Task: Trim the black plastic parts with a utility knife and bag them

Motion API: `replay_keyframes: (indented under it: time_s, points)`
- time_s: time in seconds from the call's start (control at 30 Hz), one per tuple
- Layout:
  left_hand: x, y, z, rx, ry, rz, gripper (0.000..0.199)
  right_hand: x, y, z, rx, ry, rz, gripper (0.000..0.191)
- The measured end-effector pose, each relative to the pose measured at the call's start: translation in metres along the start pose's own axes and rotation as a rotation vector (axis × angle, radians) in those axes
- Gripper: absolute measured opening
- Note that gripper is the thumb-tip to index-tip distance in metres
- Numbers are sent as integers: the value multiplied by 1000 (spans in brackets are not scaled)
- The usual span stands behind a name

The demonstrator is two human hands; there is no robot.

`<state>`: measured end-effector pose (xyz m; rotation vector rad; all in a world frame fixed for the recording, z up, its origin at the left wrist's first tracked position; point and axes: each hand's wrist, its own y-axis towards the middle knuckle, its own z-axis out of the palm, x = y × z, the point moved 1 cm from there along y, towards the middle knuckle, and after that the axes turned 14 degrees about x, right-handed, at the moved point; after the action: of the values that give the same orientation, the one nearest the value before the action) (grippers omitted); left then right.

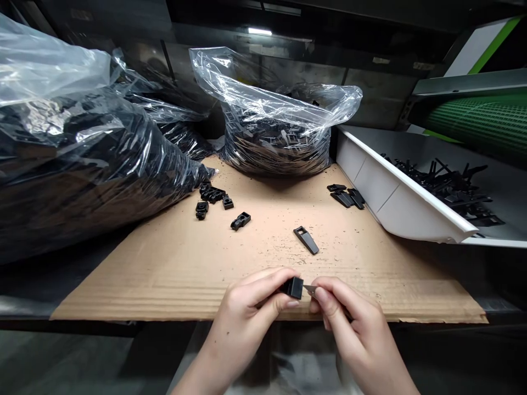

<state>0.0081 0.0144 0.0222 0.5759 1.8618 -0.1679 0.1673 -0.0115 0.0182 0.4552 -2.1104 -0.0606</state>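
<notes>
Between the thumb and fingers of my left hand (pixel 251 310) is a small black plastic part (pixel 295 287), its blocky end facing right. My right hand (pixel 343 312) pinches a small pointed metal blade (pixel 309 288), with the tip at the right edge of the black part. Whether tip and part touch, I cannot tell. The rest of the blade's body is hidden in my fingers. Just beyond the hands, a tapered black piece with a square hole (pixel 306 240) lies on the cardboard (pixel 173 263). Left of it rests a small black clip-like part (pixel 241 220).
Several black clip-like parts (pixel 212 193) lie at the left, beside a big clear bag (pixel 82 164) of dark pieces. Another filled bag (pixel 275 131) stands at the back. Several tapered pieces (pixel 346 196) lie near a white tray (pixel 395 203) holding black parts. Dark crumbs dot the cardboard.
</notes>
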Motion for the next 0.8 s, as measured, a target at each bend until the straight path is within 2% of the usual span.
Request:
replay_keyframes:
  time_s: [0.33,0.5,0.63,0.7,0.8]
  points:
    - [-2,-1,1,-29,5,47,27,3,8,3,16,-14,27,24]
    - [-2,0,2,-40,-7,65,26,6,9,2,110,38,111,29]
    - [3,2,3,-115,-50,-29,24,9,6,0,199,141,117,33]
    - [2,3,4,-108,-49,-26,24,10,4,-1,177,226,175,34]
    - [-1,3,4,-48,-7,57,22,9,7,-4,112,263,231,27]
